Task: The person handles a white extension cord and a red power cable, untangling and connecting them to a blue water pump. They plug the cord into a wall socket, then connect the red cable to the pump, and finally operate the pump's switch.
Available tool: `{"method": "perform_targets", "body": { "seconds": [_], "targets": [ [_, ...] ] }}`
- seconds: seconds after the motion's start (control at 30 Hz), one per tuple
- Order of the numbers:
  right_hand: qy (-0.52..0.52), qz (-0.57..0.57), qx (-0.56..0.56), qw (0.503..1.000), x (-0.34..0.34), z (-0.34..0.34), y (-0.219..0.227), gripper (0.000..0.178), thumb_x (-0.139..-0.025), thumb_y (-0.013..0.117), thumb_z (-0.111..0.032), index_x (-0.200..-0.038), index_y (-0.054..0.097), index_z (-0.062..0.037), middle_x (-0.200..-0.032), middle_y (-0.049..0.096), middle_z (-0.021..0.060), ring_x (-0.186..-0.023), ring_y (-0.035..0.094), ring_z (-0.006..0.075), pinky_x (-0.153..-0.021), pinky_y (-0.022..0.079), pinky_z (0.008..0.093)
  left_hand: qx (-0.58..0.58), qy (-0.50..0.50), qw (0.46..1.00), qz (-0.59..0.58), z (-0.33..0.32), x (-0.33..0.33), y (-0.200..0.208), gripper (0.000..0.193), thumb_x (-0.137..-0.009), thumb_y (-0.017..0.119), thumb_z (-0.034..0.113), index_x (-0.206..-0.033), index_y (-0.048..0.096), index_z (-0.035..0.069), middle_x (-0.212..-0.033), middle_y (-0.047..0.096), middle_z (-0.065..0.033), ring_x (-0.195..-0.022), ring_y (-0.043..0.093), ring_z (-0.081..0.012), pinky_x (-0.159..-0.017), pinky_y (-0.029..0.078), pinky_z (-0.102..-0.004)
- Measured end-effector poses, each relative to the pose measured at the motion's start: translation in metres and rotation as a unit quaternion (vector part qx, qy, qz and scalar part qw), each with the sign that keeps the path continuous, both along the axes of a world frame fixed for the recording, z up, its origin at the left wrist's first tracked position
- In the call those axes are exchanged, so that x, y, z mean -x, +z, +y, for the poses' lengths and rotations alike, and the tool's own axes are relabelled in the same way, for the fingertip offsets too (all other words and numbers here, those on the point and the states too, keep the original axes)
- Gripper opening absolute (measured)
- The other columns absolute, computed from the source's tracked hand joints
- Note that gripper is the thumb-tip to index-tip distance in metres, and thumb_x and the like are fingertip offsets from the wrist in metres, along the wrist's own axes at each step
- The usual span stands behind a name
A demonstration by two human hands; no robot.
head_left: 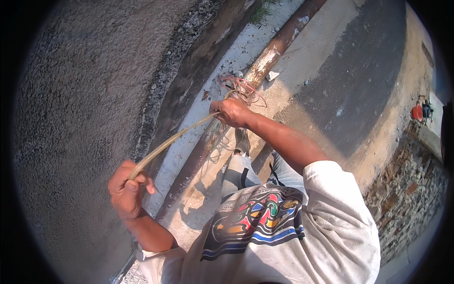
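- Yellowish cord point(171, 140) bows between the hands over the white ledge's point(247, 46) left edge, long axis lower left to upper right, slanting to the rusty pipe point(284, 42).
- Left hand point(127, 188) pinches its lower stretch; right hand point(230, 112) grips the upper, nearer the tangled wires point(242, 87).

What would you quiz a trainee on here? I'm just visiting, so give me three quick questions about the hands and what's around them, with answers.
1. True or false: the yellowish cord runs from the left hand to the right hand.
2. Which hand is nearer the tangled wires? A) left B) right
3. What colour is the patchy pipe?

Key: 1. True. 2. B. 3. Brown, with pale patches.
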State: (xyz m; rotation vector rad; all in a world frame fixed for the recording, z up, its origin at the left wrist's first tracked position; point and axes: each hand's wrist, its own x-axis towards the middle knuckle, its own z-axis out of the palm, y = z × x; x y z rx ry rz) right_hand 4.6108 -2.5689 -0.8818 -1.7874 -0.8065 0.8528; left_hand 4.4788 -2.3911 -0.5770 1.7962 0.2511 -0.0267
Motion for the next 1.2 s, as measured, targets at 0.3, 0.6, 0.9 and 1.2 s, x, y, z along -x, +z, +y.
{"method": "perform_targets", "body": {
  "seconds": [0.3,0.6,0.9,1.2],
  "targets": [
    [-0.124,-0.502,0.068,0.853,-0.279,-0.097,0.186,0.028,-0.089,0.058,-0.034,-0.098,0.066,-0.0083,-0.088,0.067,0.0172,-0.085,0.066,0.0366,-0.072,0.051,0.0464,-0.096,0.414,0.876,-0.230,0.145,0.171,0.193,0.018,-0.097,0.058,0.023,-0.103,0.057,0.006,-0.088,0.053,-0.0010,-0.074,0.048,-0.0123,-0.071,0.039,-0.0282],
    [0.011,-0.758,0.225,0.612,-0.409,-0.104,0.392,0.032,-0.088,0.060,-0.041,-0.084,0.071,-0.0105,-0.088,0.069,0.0153,-0.090,0.066,0.0346,-0.074,0.053,0.0463,-0.053,0.529,0.778,-0.334,0.234,0.193,0.116,0.018,-0.096,0.059,0.025,-0.099,0.055,0.007,-0.083,0.048,-0.0004,-0.075,0.046,-0.0130,-0.071,0.039,-0.0292],
    [-0.195,-0.506,0.062,0.838,-0.502,-0.186,0.424,0.033,-0.091,0.059,-0.035,-0.086,0.069,-0.0045,-0.083,0.067,0.0169,-0.080,0.066,0.0305,-0.070,0.053,0.0403,0.003,0.675,0.704,-0.222,0.270,0.066,0.017,0.032,-0.097,0.053,0.025,-0.122,0.051,0.004,-0.097,0.050,-0.0076,-0.084,0.048,-0.0196,-0.076,0.041,-0.0319],
    [-0.025,-0.588,0.158,0.793,-0.510,-0.164,0.392,0.017,-0.086,0.057,-0.016,-0.092,0.069,-0.0056,-0.084,0.070,0.0154,-0.079,0.070,0.0313,-0.068,0.056,0.0427,-0.258,0.249,0.911,-0.205,-0.058,-0.347,0.059,0.081,-0.092,0.049,0.059,-0.149,0.028,0.006,-0.147,0.038,-0.0185,-0.138,0.034,-0.0325,-0.113,0.025,-0.0494]
  ]
}}
